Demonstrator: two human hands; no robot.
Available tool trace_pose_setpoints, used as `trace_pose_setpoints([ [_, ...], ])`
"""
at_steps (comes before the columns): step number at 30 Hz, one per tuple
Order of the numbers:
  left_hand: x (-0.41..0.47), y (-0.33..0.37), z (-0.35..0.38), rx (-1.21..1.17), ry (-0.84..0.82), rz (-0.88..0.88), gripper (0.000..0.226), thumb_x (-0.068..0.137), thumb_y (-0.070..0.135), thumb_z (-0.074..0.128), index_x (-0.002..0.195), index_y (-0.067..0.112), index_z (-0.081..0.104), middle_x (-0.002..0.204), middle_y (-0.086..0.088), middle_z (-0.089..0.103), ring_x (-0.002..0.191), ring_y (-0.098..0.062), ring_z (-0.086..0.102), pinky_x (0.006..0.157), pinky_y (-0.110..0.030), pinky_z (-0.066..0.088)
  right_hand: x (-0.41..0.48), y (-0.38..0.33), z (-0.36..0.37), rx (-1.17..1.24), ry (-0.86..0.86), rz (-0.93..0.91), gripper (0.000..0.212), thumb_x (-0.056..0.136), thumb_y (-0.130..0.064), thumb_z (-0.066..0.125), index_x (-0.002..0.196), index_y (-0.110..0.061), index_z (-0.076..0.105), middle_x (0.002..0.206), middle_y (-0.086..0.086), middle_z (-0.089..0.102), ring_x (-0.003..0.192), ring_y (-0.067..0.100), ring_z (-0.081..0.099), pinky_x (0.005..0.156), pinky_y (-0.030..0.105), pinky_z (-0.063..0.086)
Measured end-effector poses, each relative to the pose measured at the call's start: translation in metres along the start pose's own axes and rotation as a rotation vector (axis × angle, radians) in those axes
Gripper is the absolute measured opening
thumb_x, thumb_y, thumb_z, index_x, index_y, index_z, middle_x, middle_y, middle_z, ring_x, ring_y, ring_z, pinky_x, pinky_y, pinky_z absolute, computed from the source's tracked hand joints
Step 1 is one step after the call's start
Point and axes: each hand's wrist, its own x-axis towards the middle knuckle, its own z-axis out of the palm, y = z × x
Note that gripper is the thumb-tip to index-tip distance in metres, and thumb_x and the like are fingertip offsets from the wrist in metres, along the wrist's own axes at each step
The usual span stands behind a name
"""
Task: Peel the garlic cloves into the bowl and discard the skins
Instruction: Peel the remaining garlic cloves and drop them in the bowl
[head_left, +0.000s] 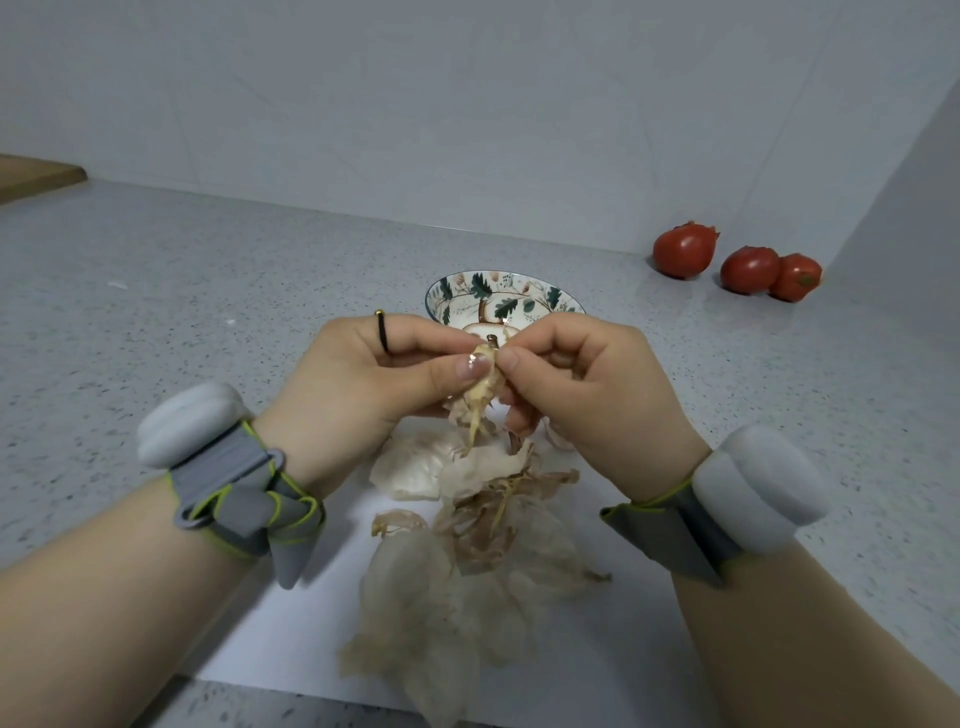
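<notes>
Nearest, on a white sheet (291, 639): a loose heap of garlic skins (467, 571), papery, crinkled, half translucent, beige to brown, with stringy dry stems among them. At the heap's far end, a pale rounded garlic piece (410, 467) wrapped in white skin. On both wrists, grey fabric wrist straps (234, 488) with lime edging and smooth white pods.

Above the heap, raised off the sheet: a garlic clove (480, 400), yellowish, tapering to a thin tail, with shreds of skin hanging from it. Left hand (363, 374), fingers curled, thumb and forefinger pinching the clove's upper part; a black hair tie (383, 335) round the forefinger. Right hand (587, 384), fingers curled too, pinching at the clove from the right.

Just beyond the hands, a round glossy ceramic bowl (498, 293), painted with green leaves and brown branches; near half hidden by the hands, so cannot tell what lies inside.

Under everything, a speckled grey stone countertop (156, 312). Far right, near the wall corner, three smooth red tomatoes (685, 249), two of them touching. Far left, the corner of a wooden board (36, 174).
</notes>
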Motion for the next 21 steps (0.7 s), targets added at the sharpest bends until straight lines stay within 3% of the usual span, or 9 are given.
trace_pose_setpoints([
  [3, -0.002, 0.0, 0.002, 0.111, 0.01, 0.051, 0.019, 0.051, 0.016, 0.066, 0.07, 0.013, 0.067, 0.054, 0.007, 0.069, 0.052, -0.002, 0.063, 0.053, -0.01, 0.049, 0.001, 0.004, 0.003, -0.114, 0.081, -0.038, 0.024, 0.078, -0.001, 0.058, 0.059, -0.016, 0.056, 0.056, 0.013, 0.053, 0.05, 0.026, 0.05, 0.046, 0.024, 0.041],
  [9, -0.002, 0.001, -0.001, 0.17, 0.036, 0.08, 0.025, 0.034, 0.036, 0.07, 0.053, 0.021, 0.068, 0.049, 0.005, 0.063, 0.046, -0.005, 0.057, 0.047, -0.01, 0.046, 0.0, 0.003, 0.005, -0.141, 0.083, -0.082, 0.022, 0.074, -0.007, 0.062, 0.057, -0.019, 0.055, 0.05, 0.003, 0.049, 0.05, 0.025, 0.047, 0.046, 0.024, 0.04],
  [13, -0.003, 0.002, 0.001, 0.13, 0.052, 0.102, 0.014, 0.043, 0.026, 0.069, 0.053, 0.016, 0.068, 0.046, 0.006, 0.063, 0.046, -0.001, 0.058, 0.049, -0.01, 0.047, 0.001, 0.003, 0.005, -0.13, 0.084, -0.067, 0.009, 0.067, -0.019, 0.054, 0.058, -0.021, 0.055, 0.05, 0.0, 0.051, 0.05, 0.021, 0.047, 0.047, 0.026, 0.04],
  [16, -0.003, 0.002, 0.002, 0.155, 0.109, 0.155, 0.004, 0.059, 0.015, 0.069, 0.06, 0.017, 0.066, 0.046, 0.009, 0.064, 0.045, 0.0, 0.058, 0.048, -0.008, 0.045, 0.001, 0.004, 0.003, -0.144, 0.092, -0.049, 0.018, 0.078, -0.009, 0.059, 0.061, -0.015, 0.055, 0.052, 0.005, 0.051, 0.052, 0.023, 0.047, 0.044, 0.017, 0.037],
  [18, -0.001, 0.001, 0.001, 0.17, 0.149, 0.179, 0.015, 0.067, 0.004, 0.07, 0.062, 0.017, 0.067, 0.049, 0.011, 0.066, 0.047, 0.0, 0.059, 0.05, -0.009, 0.047, 0.001, 0.004, 0.001, -0.123, 0.124, -0.017, 0.021, 0.08, -0.003, 0.055, 0.061, -0.012, 0.055, 0.051, 0.006, 0.051, 0.049, 0.019, 0.047, 0.042, 0.012, 0.035],
  [21, 0.004, 0.001, -0.006, 0.072, 0.194, 0.155, 0.009, 0.063, 0.011, 0.074, 0.06, 0.019, 0.071, 0.057, 0.009, 0.07, 0.056, -0.004, 0.065, 0.06, -0.015, 0.053, 0.002, 0.002, -0.004, -0.064, 0.182, 0.019, 0.015, 0.075, -0.011, 0.055, 0.06, -0.01, 0.054, 0.045, 0.001, 0.05, 0.038, 0.007, 0.049, 0.041, 0.015, 0.04],
])
